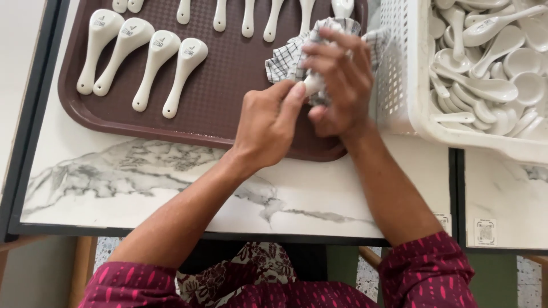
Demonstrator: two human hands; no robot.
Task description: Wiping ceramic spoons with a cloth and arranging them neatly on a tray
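Left hand (268, 122): pinches the handle end of a white ceramic spoon (312, 85).
Right hand (338, 80): closed round a checked cloth (291, 57) wrapping the spoon's bowl.
Position: spoon between both hands, above the brown tray (228, 74).
Axis: mostly hidden; cannot tell.
Nearby: white basket (399, 68) just right.

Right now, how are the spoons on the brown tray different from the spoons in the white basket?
The spoons on the brown tray lie face down in neat rows, apart; the spoons in the white basket are heaped together, pointing every way, many bowl-up. Both lots are white ceramic soup spoons.
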